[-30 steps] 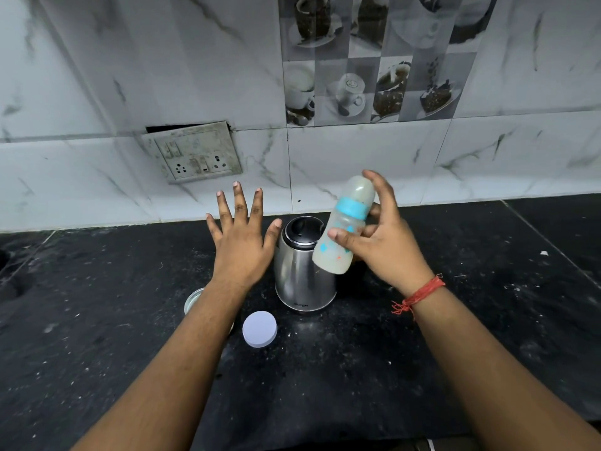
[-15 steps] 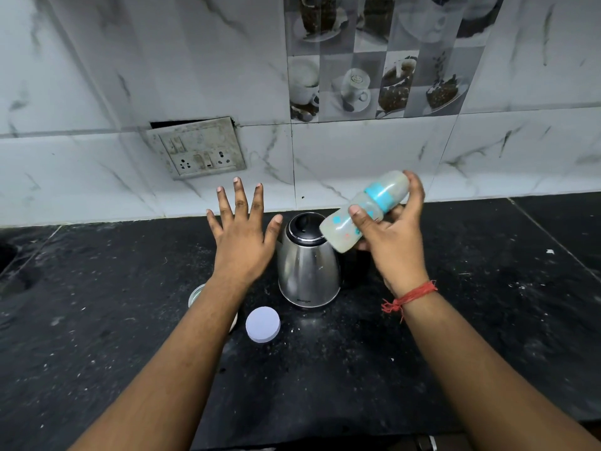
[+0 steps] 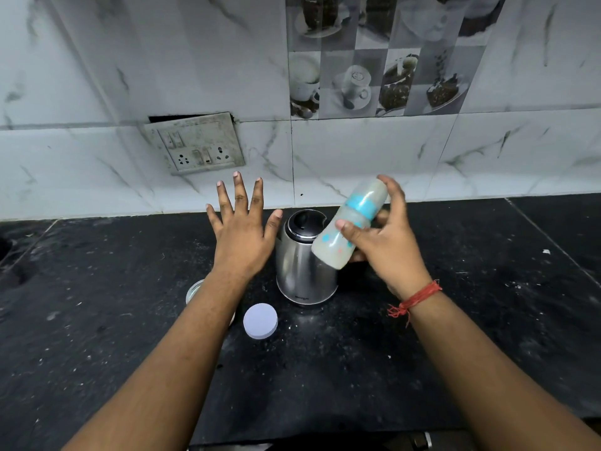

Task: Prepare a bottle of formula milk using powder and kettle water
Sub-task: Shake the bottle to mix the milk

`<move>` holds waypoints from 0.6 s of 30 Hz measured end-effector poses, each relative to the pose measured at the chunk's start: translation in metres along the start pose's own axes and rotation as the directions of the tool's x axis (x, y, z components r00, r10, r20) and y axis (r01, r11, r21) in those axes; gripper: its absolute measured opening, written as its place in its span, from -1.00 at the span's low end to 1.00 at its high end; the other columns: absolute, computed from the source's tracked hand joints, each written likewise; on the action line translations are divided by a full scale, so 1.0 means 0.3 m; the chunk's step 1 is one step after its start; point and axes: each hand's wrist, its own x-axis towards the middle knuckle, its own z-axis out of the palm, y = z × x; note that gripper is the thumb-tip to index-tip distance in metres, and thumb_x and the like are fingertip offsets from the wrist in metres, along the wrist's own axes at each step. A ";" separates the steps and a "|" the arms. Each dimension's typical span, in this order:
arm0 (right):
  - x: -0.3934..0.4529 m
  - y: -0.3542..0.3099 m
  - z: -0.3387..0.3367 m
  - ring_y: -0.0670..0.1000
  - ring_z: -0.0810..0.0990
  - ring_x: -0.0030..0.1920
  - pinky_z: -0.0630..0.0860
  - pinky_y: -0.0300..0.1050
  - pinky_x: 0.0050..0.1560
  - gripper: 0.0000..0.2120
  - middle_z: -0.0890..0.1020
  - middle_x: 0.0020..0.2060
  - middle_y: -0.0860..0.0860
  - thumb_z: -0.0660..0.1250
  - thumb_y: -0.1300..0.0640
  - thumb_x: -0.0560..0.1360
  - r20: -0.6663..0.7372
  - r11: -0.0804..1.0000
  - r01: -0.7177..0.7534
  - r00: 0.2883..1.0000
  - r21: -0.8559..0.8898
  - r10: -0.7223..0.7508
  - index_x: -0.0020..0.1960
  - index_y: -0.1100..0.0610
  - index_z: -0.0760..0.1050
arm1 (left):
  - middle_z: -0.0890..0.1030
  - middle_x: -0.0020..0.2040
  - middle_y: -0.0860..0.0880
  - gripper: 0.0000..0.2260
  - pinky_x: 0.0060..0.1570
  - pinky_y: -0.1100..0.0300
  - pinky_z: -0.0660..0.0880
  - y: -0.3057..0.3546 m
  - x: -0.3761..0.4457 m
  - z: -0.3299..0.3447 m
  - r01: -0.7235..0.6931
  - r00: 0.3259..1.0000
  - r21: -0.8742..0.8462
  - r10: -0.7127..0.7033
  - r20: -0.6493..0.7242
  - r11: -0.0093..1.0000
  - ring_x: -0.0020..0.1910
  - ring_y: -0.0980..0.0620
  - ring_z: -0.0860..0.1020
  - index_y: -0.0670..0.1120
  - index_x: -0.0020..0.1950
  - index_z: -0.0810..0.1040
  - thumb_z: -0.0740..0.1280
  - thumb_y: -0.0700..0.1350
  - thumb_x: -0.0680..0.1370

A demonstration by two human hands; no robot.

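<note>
Kettle (image 3: 305, 265), white lid (image 3: 260, 320) and jar (image 3: 194, 289) crowd tabletop (image 3: 97, 320) centre; bare tabletop lies open left and right.

Capped baby bottle (image 3: 349, 224) of cloudy milk with a blue collar, tilted above the upright steel kettle (image 3: 304, 271); white lid (image 3: 260, 320) lies flat nearby.

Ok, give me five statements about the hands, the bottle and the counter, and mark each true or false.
1. The right hand holds the bottle tilted. True.
2. The left hand grips the kettle. False: its fingers are spread and hold nothing.
3. The kettle's lid is shut. True.
4. The round white lid lies on the counter in front of the kettle. True.
5. The bottle has a red collar. False: it is blue.
</note>
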 end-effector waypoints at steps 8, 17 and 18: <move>-0.004 -0.007 -0.001 0.01 0.73 -0.04 0.69 -0.03 -0.12 -0.13 0.60 0.07 0.00 0.55 0.25 0.44 0.030 0.998 0.032 0.999 -0.053 -0.030 0.52 -0.22 0.14 | -0.29 0.67 -0.06 -0.28 0.54 -0.35 -0.25 0.003 0.001 0.002 0.000 1.000 -0.004 0.000 0.007 1.000 0.63 -0.19 -0.35 0.10 0.68 -0.15 -0.23 0.40 0.58; 0.003 0.030 0.003 0.05 0.73 0.02 0.68 0.18 0.02 -0.10 0.61 0.10 -0.03 0.59 0.18 0.40 0.042 0.996 0.029 0.999 -0.088 -0.025 0.49 -0.31 0.15 | -0.29 0.67 -0.06 -0.30 0.55 -0.36 -0.23 -0.009 0.001 0.000 0.004 1.000 -0.002 -0.004 0.003 1.000 0.63 -0.19 -0.34 0.10 0.68 -0.15 -0.20 0.38 0.60; 0.001 0.026 0.003 0.00 0.73 0.00 0.70 0.09 -0.05 -0.10 0.61 0.10 -0.02 0.58 0.20 0.41 0.048 0.998 0.021 0.999 -0.062 -0.018 0.50 -0.28 0.16 | -0.29 0.67 -0.06 -0.29 0.55 -0.36 -0.23 -0.009 0.001 -0.001 0.004 1.000 -0.001 -0.004 0.002 1.000 0.63 -0.19 -0.34 0.09 0.68 -0.15 -0.20 0.38 0.60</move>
